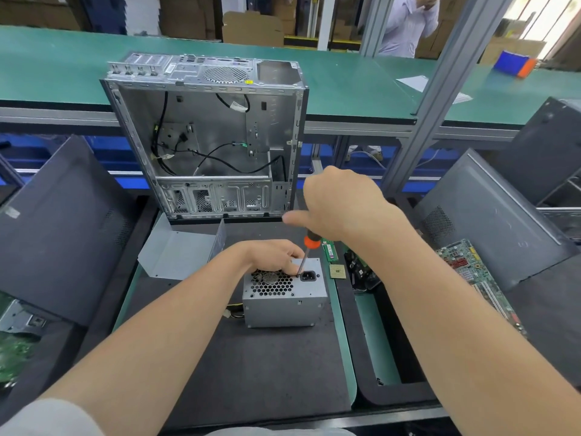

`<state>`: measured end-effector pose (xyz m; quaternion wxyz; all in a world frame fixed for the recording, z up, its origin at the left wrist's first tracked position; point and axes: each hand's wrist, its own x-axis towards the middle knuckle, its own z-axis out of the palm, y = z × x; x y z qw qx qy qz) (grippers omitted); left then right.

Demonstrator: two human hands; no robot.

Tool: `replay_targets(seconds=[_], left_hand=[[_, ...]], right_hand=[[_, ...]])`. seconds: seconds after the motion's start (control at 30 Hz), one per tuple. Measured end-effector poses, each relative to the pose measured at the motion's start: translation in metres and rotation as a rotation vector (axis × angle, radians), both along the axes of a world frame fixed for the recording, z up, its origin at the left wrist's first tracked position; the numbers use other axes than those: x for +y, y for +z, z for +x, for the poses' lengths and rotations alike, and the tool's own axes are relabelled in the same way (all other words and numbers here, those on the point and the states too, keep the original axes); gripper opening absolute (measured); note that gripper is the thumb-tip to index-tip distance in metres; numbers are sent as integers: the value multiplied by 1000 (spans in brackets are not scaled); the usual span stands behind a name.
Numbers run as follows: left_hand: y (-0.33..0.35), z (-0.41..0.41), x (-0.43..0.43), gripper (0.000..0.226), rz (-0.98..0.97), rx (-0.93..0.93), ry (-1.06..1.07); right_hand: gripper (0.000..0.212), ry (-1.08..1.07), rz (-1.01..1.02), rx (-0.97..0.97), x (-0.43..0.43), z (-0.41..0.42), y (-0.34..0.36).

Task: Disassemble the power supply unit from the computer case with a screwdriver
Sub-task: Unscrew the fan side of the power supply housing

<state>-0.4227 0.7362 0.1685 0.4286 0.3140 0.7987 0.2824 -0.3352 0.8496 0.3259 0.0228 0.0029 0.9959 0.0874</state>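
Right grip (342,206) clasps the screwdriver (311,242), tip on the power supply unit (283,306) that left grip (273,256) grasps

The power supply unit (284,297) is sitting on a dark mat (251,357), with the open computer case (204,136) standing behind it. The left hand (270,254) is holding its top edge. The right hand (342,206) is gripping the screwdriver (311,242), whose tip is touching its top face beside the socket.
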Motion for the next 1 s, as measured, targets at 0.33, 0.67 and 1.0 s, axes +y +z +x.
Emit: replay_targets(seconds=[0.33,0.67,1.0], left_hand=[[2,2,0,26,43,-1,-21],[0,0,-2,17,-10,4,4],[3,4,-1,25,28,32,-9]], right_hand=[[34,359,-284,-167,15,2,6],[57,39,-36,-80,4,2,4],[14,244,-210,-56,4,3,3]])
